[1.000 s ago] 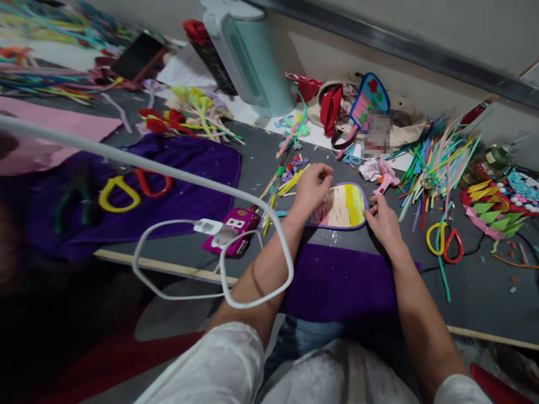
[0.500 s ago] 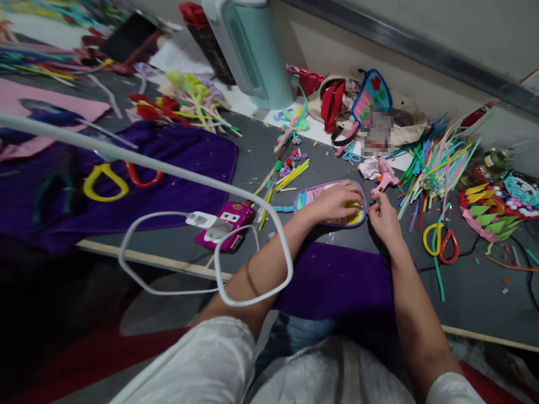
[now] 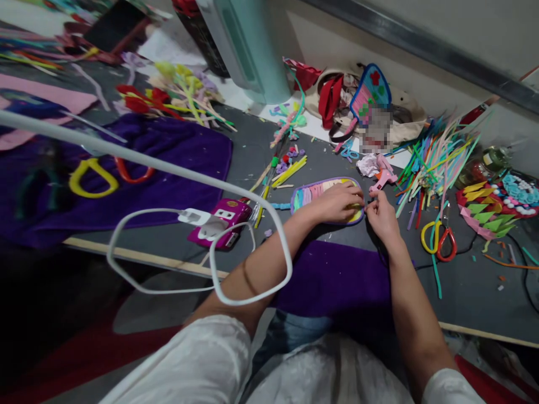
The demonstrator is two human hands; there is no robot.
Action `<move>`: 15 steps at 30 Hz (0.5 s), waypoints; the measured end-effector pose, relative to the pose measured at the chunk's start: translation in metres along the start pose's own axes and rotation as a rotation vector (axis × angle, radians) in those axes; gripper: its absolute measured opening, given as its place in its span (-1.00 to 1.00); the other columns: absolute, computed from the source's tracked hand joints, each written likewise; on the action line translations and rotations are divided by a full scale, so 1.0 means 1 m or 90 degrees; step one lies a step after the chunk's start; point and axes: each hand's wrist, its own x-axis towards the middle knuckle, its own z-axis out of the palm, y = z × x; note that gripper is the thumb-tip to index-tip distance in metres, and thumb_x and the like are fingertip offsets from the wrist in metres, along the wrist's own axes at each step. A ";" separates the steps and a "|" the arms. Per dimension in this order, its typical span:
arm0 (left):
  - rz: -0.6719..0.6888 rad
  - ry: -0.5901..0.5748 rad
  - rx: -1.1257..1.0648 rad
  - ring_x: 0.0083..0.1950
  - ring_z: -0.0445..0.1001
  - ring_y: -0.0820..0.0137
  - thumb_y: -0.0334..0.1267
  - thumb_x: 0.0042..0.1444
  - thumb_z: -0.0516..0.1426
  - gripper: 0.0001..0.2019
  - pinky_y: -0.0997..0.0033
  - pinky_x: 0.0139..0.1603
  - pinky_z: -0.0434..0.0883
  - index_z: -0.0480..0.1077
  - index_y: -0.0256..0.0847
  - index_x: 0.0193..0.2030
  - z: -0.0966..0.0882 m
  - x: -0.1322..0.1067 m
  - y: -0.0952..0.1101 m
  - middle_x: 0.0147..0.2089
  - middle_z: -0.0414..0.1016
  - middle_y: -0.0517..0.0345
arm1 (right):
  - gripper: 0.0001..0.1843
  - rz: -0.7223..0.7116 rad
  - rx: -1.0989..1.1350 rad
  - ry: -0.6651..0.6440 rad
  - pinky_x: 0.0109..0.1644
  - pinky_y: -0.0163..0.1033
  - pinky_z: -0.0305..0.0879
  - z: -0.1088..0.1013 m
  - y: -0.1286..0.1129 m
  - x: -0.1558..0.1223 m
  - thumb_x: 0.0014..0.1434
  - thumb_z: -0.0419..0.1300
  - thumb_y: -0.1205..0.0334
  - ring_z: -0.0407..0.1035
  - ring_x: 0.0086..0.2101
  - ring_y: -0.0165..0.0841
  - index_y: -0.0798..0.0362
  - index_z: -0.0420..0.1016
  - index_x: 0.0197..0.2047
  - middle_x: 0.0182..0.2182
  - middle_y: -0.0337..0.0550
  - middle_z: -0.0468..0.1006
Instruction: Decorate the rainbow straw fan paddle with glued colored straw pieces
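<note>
An oval craft piece (image 3: 306, 195), covered in pastel and yellow pipe-cleaner strips with a purple rim, lies on the grey table. Across its right half rests my left hand (image 3: 342, 201), fingers bent and closed over the piece near its right end. My right hand (image 3: 382, 216) is just beside that end, thumb and fingers pinched together; whatever sits between them is too small to make out. Just behind my right hand is a pink glue gun (image 3: 383, 174). A light-blue strip (image 3: 281, 206) reaches the left end of the oval piece.
Pipe cleaners (image 3: 438, 163) and yellow-and-red scissors (image 3: 438, 240) lie to the right. A purple power strip (image 3: 223, 221) sits left, with a white cable (image 3: 168, 168) crossing the foreground. Purple cloth (image 3: 332, 278) covers the near edge. A teal jug (image 3: 256, 50) stands behind.
The whole view has shifted slightly, moving things a little left and up. My right hand's fingertips sit slightly closer to the oval piece's right end. My left hand stays on it.
</note>
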 end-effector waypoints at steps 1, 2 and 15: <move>0.002 -0.003 0.009 0.06 0.41 0.13 -0.34 0.13 0.13 -0.71 0.11 0.15 0.34 0.61 -0.11 -0.06 0.000 0.000 0.000 0.03 0.56 -0.04 | -0.59 0.001 -0.002 -0.003 -0.13 -0.13 0.35 0.000 0.000 0.000 0.18 0.02 0.26 0.49 -0.33 -0.18 -0.01 0.32 0.11 -0.34 -0.17 0.62; 0.003 -0.004 0.014 0.06 0.41 0.13 -0.34 0.14 0.12 -0.71 0.12 0.15 0.33 0.61 -0.11 -0.06 0.000 0.000 0.000 0.04 0.56 -0.03 | -0.58 0.002 -0.003 -0.006 -0.12 -0.12 0.35 0.000 0.000 0.000 0.18 0.02 0.26 0.49 -0.32 -0.18 0.00 0.32 0.12 -0.34 -0.16 0.63; -0.001 0.005 0.005 0.07 0.39 0.13 -0.37 0.09 0.14 -0.65 0.12 0.15 0.32 0.60 -0.06 -0.02 0.003 0.000 0.001 0.04 0.53 -0.03 | -0.61 0.017 0.044 -0.009 -0.11 -0.14 0.37 -0.004 0.003 0.003 0.15 0.04 0.28 0.50 -0.33 -0.21 -0.03 0.31 0.07 -0.38 -0.22 0.59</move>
